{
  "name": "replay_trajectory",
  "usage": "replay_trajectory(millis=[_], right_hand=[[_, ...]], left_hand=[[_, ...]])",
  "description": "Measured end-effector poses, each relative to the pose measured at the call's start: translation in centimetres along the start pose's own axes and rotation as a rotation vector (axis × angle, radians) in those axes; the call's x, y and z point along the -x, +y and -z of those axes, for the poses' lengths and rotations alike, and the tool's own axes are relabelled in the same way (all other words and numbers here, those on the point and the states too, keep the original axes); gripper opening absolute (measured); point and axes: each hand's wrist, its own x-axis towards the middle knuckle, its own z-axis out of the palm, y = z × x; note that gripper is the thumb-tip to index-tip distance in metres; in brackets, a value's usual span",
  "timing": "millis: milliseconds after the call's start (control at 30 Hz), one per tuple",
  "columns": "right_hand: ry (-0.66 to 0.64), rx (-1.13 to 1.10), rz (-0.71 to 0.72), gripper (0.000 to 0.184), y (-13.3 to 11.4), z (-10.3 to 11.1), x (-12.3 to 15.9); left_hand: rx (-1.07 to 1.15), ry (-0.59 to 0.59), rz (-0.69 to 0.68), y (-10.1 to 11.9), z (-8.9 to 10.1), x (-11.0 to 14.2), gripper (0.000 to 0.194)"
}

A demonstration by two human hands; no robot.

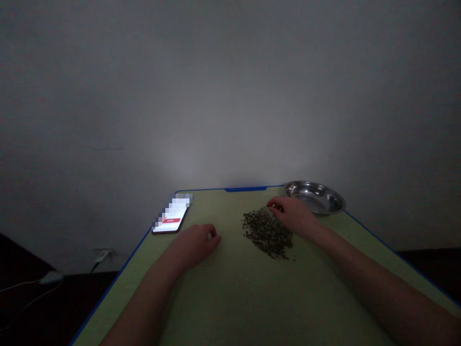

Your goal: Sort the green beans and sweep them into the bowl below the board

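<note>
A heap of small dark grains (267, 233) lies on the pale green table (230, 298), right of centre. My right hand (293, 215) rests at the heap's far right edge, its fingers curled and pinched together over the grains; whether they hold any is too small to see. My left hand (196, 243) lies on the bare cloth left of the heap, fingers curled in loosely, nothing visible in it. A shiny steel plate (316, 197) sits just beyond my right hand at the far right corner.
A lit phone (171, 217) lies at the table's far left, near the blue edge. A plain grey wall stands right behind the table. On the dark floor at the left run white cables and a plug (50, 277).
</note>
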Motion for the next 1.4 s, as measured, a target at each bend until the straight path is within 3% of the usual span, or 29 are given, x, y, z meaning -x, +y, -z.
replay_trajectory(millis=[600,1233,1400], right_hand=[[-0.012,0.107,0.198,0.018,-2.1,-1.0,2.1],[-0.124,-0.054,0.246,0.016,-4.4,0.6,4.0],[-0.106,-0.092,0.225,0.015,-4.0,0.7,4.0]], left_hand=[[-0.004,-0.011,-0.002,0.0,0.0,-0.1,0.037],[0.01,-0.002,-0.007,0.4,-0.1,0.0,0.035],[0.006,0.011,-0.023,0.4,-0.2,0.0,0.036]])
